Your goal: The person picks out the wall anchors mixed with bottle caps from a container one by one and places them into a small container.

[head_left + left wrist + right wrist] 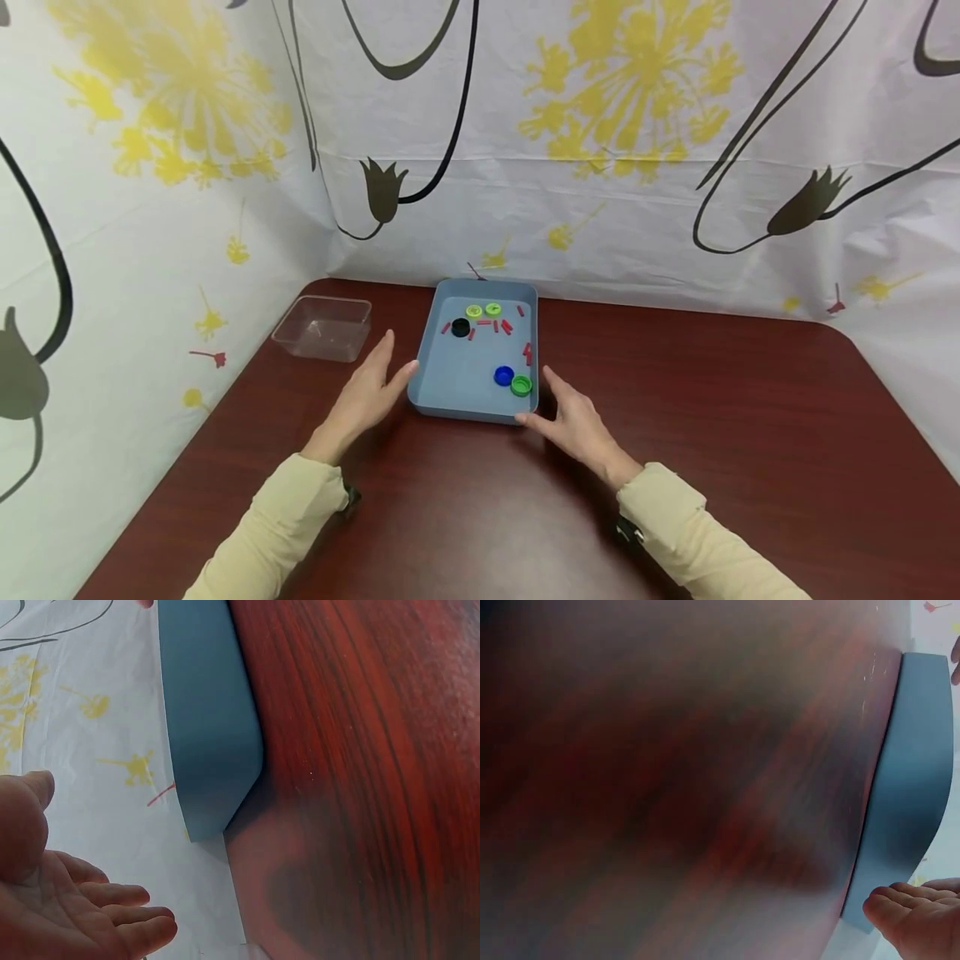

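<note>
A blue-grey tray [453, 375] lies on the table, its plain outer wall [210, 712] facing the left wrist camera. Inside it are two yellow-green caps [474, 312], a black cap [461, 327], a blue cap [504, 376] and a green cap [521, 385]. Several small red pieces [507, 327] are scattered among them. My left hand [363, 402] is beside the tray's left edge, fingers extended and thumb apart. By the front right corner is my right hand [576, 423], its fingers also extended. Whether either hand touches the tray I cannot tell. Neither holds anything.
A clear plastic container [326, 329] stands at the back left, left of the tray. The dark reddish-brown table [465, 508] meets a white patterned cloth [487, 200] at its back and left side.
</note>
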Action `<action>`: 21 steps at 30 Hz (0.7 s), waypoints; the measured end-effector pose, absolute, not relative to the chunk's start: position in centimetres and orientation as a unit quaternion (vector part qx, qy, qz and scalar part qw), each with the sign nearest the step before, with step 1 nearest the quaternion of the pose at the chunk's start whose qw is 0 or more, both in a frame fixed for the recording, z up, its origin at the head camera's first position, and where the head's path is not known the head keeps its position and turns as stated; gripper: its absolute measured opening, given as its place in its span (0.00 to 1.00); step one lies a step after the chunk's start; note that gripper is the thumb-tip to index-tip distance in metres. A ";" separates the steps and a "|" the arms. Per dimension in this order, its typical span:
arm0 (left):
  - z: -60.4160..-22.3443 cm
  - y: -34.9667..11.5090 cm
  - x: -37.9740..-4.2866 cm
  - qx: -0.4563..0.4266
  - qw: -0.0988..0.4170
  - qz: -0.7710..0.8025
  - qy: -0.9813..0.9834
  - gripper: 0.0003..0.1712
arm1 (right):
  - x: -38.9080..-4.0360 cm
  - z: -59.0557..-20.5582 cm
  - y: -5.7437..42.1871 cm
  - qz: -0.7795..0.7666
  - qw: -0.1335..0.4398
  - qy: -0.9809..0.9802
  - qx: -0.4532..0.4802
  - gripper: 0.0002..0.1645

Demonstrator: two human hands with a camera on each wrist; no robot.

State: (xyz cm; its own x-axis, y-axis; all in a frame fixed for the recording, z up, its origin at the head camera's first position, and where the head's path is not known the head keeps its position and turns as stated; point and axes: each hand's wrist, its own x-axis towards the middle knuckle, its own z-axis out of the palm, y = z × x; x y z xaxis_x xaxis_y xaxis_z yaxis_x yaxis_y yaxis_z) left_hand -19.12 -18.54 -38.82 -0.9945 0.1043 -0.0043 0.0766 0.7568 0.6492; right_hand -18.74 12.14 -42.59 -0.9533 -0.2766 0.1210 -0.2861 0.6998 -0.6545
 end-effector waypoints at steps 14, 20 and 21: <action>-38.8 -18.2 -19.7 0.053 0.009 0.340 0.939 0.43 | -18.7 -42.6 11.5 0.332 -0.011 -0.931 0.153 0.51; -38.1 -17.6 -21.5 0.081 -0.035 0.341 0.936 0.38 | -18.6 -42.5 11.3 0.331 -0.010 -0.931 0.152 0.49; -38.1 -17.5 -21.9 0.087 -0.041 0.341 0.935 0.36 | -18.6 -42.6 11.2 0.331 -0.011 -0.931 0.152 0.49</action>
State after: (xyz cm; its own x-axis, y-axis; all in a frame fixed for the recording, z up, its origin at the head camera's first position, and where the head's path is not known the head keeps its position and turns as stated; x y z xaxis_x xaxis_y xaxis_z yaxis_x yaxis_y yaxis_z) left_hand -21.93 -17.54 -38.09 -0.9814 0.1354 0.1358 0.1910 0.7523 0.6305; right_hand -18.62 11.20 -42.55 -0.9536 -0.2899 0.0807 -0.2757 0.7343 -0.6204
